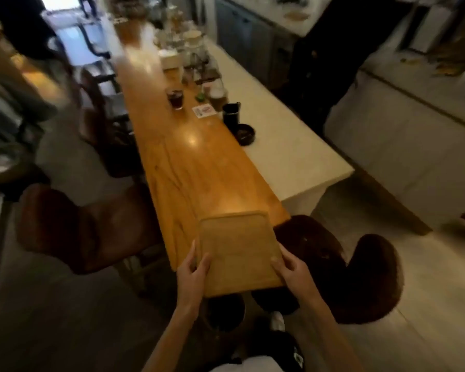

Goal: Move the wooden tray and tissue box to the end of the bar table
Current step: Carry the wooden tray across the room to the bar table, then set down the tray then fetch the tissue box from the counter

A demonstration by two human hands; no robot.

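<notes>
Tray [236, 251] is gripped at both sides by left hand [192, 269] and right hand [293, 269], overhanging the table [199, 167] end; released early, it could tip off.

No legible text. A card [204, 111] on the bar table [188, 167], at 12 o'clock from the tray [239, 253], bears red and dark printing, too blurred to read.
</notes>
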